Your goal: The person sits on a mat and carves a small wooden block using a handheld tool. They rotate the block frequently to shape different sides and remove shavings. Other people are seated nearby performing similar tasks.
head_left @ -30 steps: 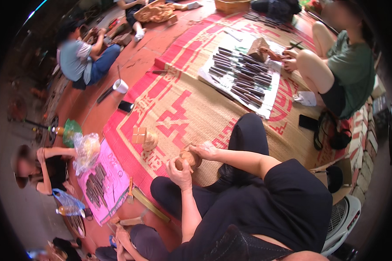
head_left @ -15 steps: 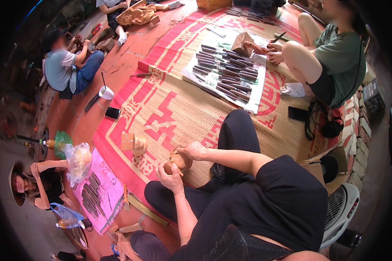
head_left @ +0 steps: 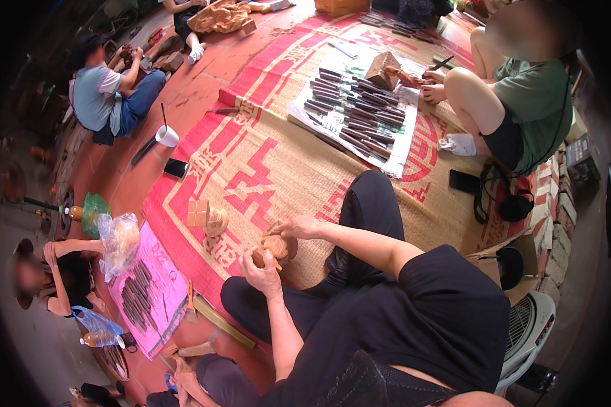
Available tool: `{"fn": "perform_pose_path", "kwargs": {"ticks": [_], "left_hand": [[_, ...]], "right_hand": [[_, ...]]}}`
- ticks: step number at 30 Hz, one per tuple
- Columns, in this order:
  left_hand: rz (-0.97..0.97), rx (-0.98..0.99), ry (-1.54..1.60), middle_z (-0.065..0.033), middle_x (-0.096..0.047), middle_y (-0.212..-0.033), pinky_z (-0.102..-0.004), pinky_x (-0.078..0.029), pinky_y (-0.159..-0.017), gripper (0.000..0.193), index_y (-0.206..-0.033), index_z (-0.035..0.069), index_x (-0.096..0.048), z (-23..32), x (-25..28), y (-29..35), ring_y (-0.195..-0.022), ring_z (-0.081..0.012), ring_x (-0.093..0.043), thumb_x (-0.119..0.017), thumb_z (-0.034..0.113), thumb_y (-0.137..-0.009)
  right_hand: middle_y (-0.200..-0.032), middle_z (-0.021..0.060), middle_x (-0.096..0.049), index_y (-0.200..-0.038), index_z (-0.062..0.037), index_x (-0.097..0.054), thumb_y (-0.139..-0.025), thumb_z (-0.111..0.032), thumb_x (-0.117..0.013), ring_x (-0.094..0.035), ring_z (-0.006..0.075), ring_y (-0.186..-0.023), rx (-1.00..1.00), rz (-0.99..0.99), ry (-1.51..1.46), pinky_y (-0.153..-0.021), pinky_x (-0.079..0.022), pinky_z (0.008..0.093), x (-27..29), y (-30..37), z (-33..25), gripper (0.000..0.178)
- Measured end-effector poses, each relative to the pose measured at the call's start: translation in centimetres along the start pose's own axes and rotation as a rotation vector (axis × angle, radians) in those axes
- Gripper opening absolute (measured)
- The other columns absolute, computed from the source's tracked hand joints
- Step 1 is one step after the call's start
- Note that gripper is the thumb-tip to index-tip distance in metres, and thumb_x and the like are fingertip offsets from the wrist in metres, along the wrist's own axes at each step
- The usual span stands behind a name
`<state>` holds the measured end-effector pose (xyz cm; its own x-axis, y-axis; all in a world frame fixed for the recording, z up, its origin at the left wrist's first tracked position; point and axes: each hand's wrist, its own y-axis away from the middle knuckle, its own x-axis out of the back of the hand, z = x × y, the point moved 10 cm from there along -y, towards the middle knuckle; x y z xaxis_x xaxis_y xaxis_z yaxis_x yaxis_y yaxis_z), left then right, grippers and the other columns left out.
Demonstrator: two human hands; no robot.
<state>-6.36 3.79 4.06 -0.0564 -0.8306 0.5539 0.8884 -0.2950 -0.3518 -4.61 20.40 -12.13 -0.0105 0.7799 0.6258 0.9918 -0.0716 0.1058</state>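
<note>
Low over my lap, above the mat's near part, is a small brown wooden carving (head_left: 277, 247) with a rounded shape. My left hand (head_left: 260, 273) is closed around its near left side, thumb pressed up against the wood. My right hand (head_left: 301, 227) reaches in from the right, its fingers bent over the carving's far edge. Any small tool under those fingers is too small to make out. Just past my hands on the mat stand a pale wooden block (head_left: 198, 213) and a rounded light-wood piece (head_left: 216, 222) beside it.
A white cloth (head_left: 406, 146) with rows of dark-handled carving tools lies ahead on the woven mat (head_left: 278, 129). To the left are a phone (head_left: 176, 168), a white cup (head_left: 167, 136), a pink sheet (head_left: 164, 271) with more tools, and a brush (head_left: 191, 302). Several people sit around.
My right hand has lifted slightly and its fingers have straightened a little over the carving. My left hand keeps its hold. The person at the right has leaned and turned the head.
</note>
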Motion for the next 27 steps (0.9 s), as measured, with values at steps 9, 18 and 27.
{"fn": "perform_pose_path", "kwargs": {"ticks": [9,18,27], "left_hand": [[-0.018,0.013,-0.025,-0.0134,-0.056,-0.094,-0.0445,-0.045,-0.082,0.028,-0.095,0.003,-0.061,0.1,-0.3,0.1,-0.092,-0.0336,-0.056,-0.067,0.021,-0.074],[-0.026,0.006,-0.025,-0.0135,-0.056,-0.095,-0.0450,-0.045,-0.083,0.028,-0.095,0.004,-0.060,0.5,-0.2,-0.1,-0.093,-0.0340,-0.056,-0.067,0.021,-0.074],[-0.033,-0.031,-0.054,-0.0128,-0.056,-0.095,-0.0427,-0.044,-0.083,0.028,-0.096,0.002,-0.059,0.7,-0.4,-0.2,-0.092,-0.0323,-0.056,-0.065,0.022,-0.078]], "right_hand": [[-0.107,0.0077,-0.069,-0.123,-0.0343,-0.063,-0.091,-0.045,-0.055,-0.066,0.0270,-0.095,-0.169,-0.060,0.045,-0.080,-0.051,0.0396,0.7,0.1,0.1,0.035],[-0.101,0.0061,-0.070,-0.117,-0.0352,-0.067,-0.086,-0.042,-0.060,-0.067,0.0256,-0.092,-0.110,0.003,0.057,-0.076,-0.052,0.0394,2.3,0.4,-2.0,0.032],[-0.098,0.0058,-0.064,-0.110,-0.0328,-0.070,-0.080,-0.030,-0.063,-0.059,0.0269,-0.101,-0.089,0.079,0.223,-0.083,-0.050,0.0384,3.0,0.6,-3.1,0.031]]}}
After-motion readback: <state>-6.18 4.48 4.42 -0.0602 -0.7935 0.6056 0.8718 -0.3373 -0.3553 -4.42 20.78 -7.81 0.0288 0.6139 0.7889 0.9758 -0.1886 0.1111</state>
